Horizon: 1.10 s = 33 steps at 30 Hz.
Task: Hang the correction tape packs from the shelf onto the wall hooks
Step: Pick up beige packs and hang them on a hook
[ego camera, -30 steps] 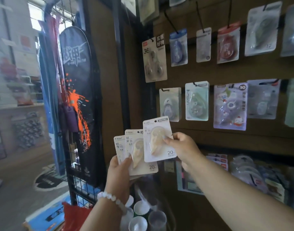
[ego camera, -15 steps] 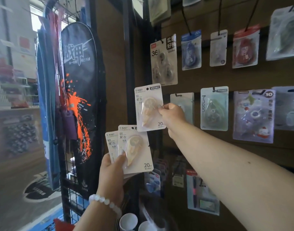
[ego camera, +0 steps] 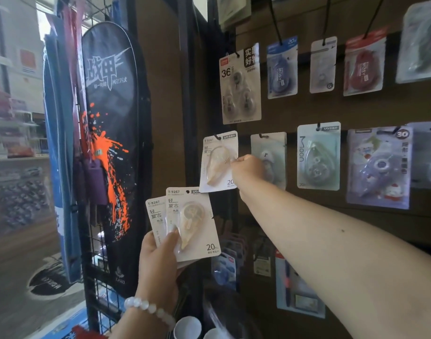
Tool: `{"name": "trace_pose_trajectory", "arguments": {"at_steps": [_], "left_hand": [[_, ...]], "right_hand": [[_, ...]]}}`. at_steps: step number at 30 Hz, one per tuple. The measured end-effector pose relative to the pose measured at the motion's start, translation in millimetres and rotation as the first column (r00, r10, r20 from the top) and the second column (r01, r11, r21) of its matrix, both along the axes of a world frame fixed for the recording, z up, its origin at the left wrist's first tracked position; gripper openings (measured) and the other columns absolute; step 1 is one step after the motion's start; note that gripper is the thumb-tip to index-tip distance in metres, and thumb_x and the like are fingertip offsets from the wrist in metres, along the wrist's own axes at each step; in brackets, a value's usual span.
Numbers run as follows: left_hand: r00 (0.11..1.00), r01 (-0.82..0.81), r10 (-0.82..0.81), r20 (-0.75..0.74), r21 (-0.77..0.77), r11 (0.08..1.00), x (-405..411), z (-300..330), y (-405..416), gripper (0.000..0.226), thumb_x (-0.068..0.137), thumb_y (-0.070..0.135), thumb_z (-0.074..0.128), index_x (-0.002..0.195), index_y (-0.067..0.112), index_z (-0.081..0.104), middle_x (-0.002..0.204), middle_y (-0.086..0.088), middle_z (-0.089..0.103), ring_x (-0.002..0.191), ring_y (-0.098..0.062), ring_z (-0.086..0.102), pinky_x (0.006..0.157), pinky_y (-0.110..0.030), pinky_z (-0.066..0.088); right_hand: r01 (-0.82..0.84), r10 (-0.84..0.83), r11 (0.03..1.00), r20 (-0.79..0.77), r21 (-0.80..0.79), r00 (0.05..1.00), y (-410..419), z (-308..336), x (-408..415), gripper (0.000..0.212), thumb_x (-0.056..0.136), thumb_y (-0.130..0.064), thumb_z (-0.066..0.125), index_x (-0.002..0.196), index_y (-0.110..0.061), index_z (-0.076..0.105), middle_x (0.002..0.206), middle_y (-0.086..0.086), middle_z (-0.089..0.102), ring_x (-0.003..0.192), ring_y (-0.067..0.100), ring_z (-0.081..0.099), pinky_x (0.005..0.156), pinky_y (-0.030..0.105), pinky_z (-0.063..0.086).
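at the wall hook (ego camera: 218,137), right hand (ego camera: 246,168) pinches one pack (ego camera: 218,162) on; left hand (ego camera: 158,255) grips spare packs (ego camera: 192,223); next: let go, take another.

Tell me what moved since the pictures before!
The right hand lifted one cream correction tape pack up from the fan to the leftmost black wall hook, gripping it throughout. The left hand kept holding the other cream packs low; the packs on the wall stayed hanging.
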<state>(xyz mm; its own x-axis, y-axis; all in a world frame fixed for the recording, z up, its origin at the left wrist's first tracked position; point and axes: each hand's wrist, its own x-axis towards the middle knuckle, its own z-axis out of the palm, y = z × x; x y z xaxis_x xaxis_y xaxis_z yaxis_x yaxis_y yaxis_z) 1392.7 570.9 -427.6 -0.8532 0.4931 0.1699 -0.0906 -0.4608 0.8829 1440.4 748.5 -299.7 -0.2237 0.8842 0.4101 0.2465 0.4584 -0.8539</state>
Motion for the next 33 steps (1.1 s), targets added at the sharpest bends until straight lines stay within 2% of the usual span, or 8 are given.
{"name": "trace_pose_trajectory", "arguments": {"at_steps": [4, 11, 16, 19, 21, 26, 31, 33], "left_hand": [[1.0, -0.006, 0.007, 0.004, -0.007, 1.0, -4.0, -2.7, 1.1, 0.018, 0.098, 0.013, 0.056, 0.115, 0.009, 0.055, 0.112, -0.014, 0.069, 0.095, -0.033, 0.071, 0.062, -0.038, 0.061], [1.0, -0.004, 0.004, 0.006, -0.011, 1.0, -8.9, -7.5, 9.6, 0.022, 0.098, 0.016, 0.057, 0.119, 0.011, 0.055, 0.114, -0.011, 0.068, 0.096, -0.033, 0.071, 0.058, -0.036, 0.06], [1.0, 0.006, -0.006, -0.001, 0.011, 1.0, -5.7, -1.0, 15.5, 0.022, 0.095, 0.015, 0.061, 0.117, 0.012, 0.056, 0.113, -0.012, 0.07, 0.095, -0.034, 0.072, 0.066, -0.042, 0.061], [1.0, 0.014, -0.014, -0.005, 0.015, 1.0, -2.7, 4.2, 19.2, 0.023, 0.093, 0.015, 0.064, 0.115, 0.013, 0.057, 0.111, -0.013, 0.07, 0.095, -0.034, 0.072, 0.075, -0.05, 0.061], [0.999, 0.022, -0.021, -0.026, 0.02, 1.0, -0.3, 7.4, 20.8, 0.023, 0.093, 0.015, 0.065, 0.114, 0.013, 0.058, 0.109, -0.014, 0.072, 0.094, -0.035, 0.072, 0.081, -0.055, 0.06], [0.999, 0.028, -0.027, -0.046, 0.02, 0.999, 1.5, 8.6, 24.1, 0.027, 0.089, 0.015, 0.07, 0.113, 0.012, 0.058, 0.106, -0.015, 0.072, 0.091, -0.036, 0.073, 0.079, -0.059, 0.059], [0.998, 0.028, -0.025, -0.063, 0.044, 0.999, 2.3, 10.9, 27.9, 0.027, 0.089, 0.019, 0.072, 0.111, 0.011, 0.058, 0.107, -0.016, 0.072, 0.092, -0.035, 0.073, 0.074, -0.052, 0.061], [0.998, 0.043, -0.04, -0.049, 0.063, 0.997, 4.0, 11.7, 28.7, 0.024, 0.091, 0.022, 0.069, 0.11, 0.011, 0.059, 0.105, -0.015, 0.073, 0.092, -0.035, 0.074, 0.074, -0.053, 0.061]], "right_hand": [[0.14, -0.136, 0.99, 0.151, -0.019, 0.979, 10.1, 4.3, -5.4, 0.041, 0.099, -0.035, 0.044, 0.128, -0.008, 0.055, 0.124, 0.012, 0.059, 0.117, 0.029, 0.055, 0.086, 0.029, 0.044], [0.153, -0.156, 0.988, 0.207, 0.028, 0.966, 18.2, 1.6, -2.3, 0.038, 0.098, -0.03, 0.045, 0.127, -0.006, 0.053, 0.127, 0.013, 0.055, 0.117, 0.031, 0.053, 0.101, 0.037, 0.043], [-0.057, 0.022, 0.984, 0.204, 0.17, 0.979, -15.5, -43.0, 24.3, 0.036, 0.091, -0.047, 0.053, 0.096, -0.012, 0.055, 0.093, 0.008, 0.063, 0.08, 0.019, 0.06, 0.074, 0.035, 0.053], [-0.368, 0.38, 0.923, 0.116, -0.114, 0.918, -31.4, -66.0, 36.7, 0.062, 0.083, -0.056, 0.058, 0.09, 0.005, 0.056, 0.103, 0.026, 0.064, 0.08, 0.03, 0.061, 0.07, 0.032, 0.04], [-0.493, 0.506, 0.836, -0.009, -0.241, 0.863, -36.3, -76.1, 47.5, 0.051, 0.083, -0.047, 0.066, 0.094, 0.003, 0.061, 0.102, 0.017, 0.07, 0.095, 0.033, 0.065, 0.072, 0.03, 0.042], [-0.587, 0.576, 0.766, -0.125, -0.263, 0.808, -35.0, -84.8, 63.4, 0.039, 0.078, -0.03, 0.074, 0.101, 0.0, 0.063, 0.1, 0.012, 0.072, 0.089, 0.022, 0.067, 0.076, 0.029, 0.047], [-0.595, 0.562, 0.772, -0.197, -0.223, 0.803, -41.0, -76.5, 61.2, 0.015, 0.08, -0.021, 0.074, 0.083, -0.013, 0.061, 0.086, 0.003, 0.072, 0.073, 0.01, 0.068, 0.053, 0.015, 0.05], [-0.576, 0.538, 0.794, -0.216, -0.194, 0.815, -40.6, -67.3, 58.4, 0.014, 0.083, -0.019, 0.072, 0.087, -0.012, 0.06, 0.09, 0.004, 0.071, 0.076, 0.013, 0.067, 0.056, 0.02, 0.052]]}}
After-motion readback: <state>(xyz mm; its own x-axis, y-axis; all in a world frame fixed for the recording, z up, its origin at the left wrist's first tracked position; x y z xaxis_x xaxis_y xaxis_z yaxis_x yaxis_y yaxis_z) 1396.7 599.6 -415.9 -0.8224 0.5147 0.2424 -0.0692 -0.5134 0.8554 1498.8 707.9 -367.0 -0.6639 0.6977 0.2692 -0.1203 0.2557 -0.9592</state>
